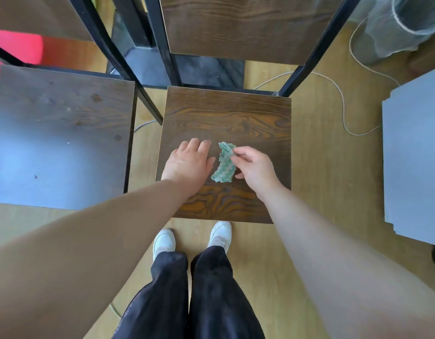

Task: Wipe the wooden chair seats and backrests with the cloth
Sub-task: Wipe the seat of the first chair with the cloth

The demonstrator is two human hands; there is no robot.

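Chair seat (226,118): dark wood grain, smooth, low sheen. Backrest (236,28): same wood grain, matt. Frame (163,45): black metal, smooth. Cloth (223,165): green-and-white, coarse nubbly weave. Neighbouring seat (59,133): wood, glossy, spotted. Floor (321,179): pale wood-look boards, smooth.

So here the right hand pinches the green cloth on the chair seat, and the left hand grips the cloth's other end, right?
Not quite. The left hand grips nothing: it lies flat on the seat beside the green cloth, fingers straight. The right hand does pinch the cloth's upper end on the seat, as the head view shows.
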